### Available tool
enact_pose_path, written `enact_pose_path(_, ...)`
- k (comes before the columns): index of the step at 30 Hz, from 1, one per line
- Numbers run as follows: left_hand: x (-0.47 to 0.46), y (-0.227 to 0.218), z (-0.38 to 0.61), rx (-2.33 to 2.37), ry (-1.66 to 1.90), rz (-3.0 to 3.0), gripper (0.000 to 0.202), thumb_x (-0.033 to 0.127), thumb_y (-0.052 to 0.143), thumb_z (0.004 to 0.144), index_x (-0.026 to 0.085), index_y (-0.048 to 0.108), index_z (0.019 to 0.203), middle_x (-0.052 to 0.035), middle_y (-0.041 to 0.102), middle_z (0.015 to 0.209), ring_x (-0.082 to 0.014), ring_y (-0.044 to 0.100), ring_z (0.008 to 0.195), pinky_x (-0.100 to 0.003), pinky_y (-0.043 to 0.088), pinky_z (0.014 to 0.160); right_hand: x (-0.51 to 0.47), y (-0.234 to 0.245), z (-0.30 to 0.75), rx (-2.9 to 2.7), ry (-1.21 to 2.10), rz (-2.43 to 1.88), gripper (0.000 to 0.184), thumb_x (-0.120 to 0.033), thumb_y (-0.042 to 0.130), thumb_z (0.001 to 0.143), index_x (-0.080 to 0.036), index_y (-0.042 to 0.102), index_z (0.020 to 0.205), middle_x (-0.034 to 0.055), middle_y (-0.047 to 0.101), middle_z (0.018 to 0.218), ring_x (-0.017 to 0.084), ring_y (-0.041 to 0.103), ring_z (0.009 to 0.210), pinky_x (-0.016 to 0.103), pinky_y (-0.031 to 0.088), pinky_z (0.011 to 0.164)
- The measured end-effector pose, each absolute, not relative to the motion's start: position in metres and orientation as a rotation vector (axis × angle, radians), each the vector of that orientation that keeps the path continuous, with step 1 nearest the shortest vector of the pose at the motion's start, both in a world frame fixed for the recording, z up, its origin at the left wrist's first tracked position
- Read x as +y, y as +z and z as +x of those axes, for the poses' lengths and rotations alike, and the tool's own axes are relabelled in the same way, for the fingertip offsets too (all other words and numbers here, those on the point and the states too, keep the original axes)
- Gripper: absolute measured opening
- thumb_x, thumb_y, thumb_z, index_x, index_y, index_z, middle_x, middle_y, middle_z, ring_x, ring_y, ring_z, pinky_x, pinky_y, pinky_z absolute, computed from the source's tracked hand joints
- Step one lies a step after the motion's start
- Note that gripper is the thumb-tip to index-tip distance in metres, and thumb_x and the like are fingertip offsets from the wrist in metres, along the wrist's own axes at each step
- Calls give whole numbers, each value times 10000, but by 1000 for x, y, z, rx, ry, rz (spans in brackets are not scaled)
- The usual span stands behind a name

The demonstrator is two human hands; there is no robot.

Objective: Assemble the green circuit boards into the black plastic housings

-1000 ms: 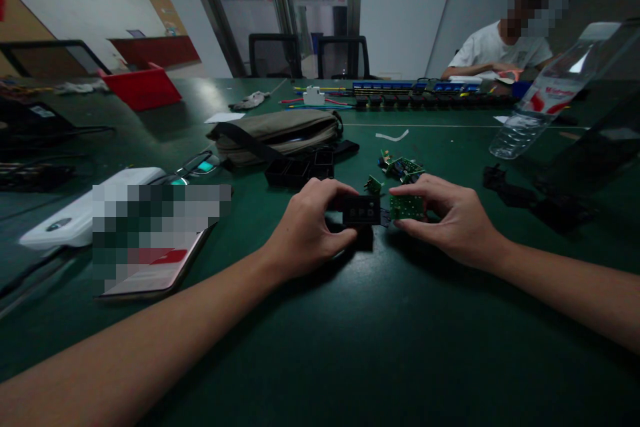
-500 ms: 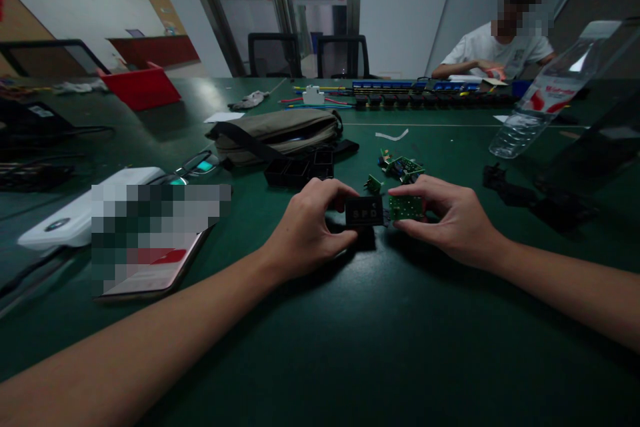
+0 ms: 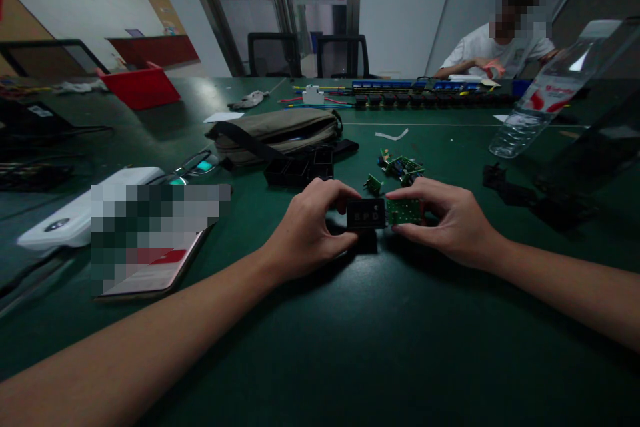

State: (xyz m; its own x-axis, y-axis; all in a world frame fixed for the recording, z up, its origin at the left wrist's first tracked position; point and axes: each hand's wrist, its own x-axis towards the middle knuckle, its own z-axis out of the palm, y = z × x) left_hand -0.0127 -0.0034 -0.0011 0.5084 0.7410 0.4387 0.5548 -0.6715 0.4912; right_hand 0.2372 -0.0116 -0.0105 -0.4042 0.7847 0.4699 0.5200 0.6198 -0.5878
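Between thumb and fingers, my left hand grips a small black plastic case with "SPD" lettering on its face. A green circuit board is pinched at its top and bottom edges by my right hand. The board's left end meets the open right side of the case; how far inside it reaches is hidden. Both are held just over the dark green table. Behind my right hand lie more green circuit boards, and a single small board sits nearer the case.
Black empty cases lie before a khaki bag. On the left are a phone and a white device. A plastic bottle stands at right, near black cables. Across the table sits a person.
My right hand has shifted slightly left with the circuit board, closing the gap to the case. The case has moved very slightly to the right.
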Motion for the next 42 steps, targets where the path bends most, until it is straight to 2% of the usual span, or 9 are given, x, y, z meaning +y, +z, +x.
enact_pose_path(10,-4,-1,-14,1063,885,2476,335,162,762,722,191,641,1033,-32,666,932,-181,614,838,-309,519,707,-14,-9,236,-2132,412,-956,337,-301,758,797,-187,716,1111,-2,634,771,114,509,605,261,407,567)
enact_pose_path(17,-4,-1,-13,1052,912,2512,316,162,762,736,185,642,1028,-22,657,906,-171,604,827,-285,496,695,-12,-12,236,-2113,429,-931,324,-255,771,788,-163,702,1090,36,698,917,97,523,620,242,435,551)
enact_pose_path(42,-5,0,-13,1047,934,2529,289,186,751,756,180,637,1021,-22,650,884,-166,591,796,-275,477,672,-13,-13,235,-2068,460,-975,304,-238,765,776,-167,696,1063,27,697,914,104,537,628,249,437,554)
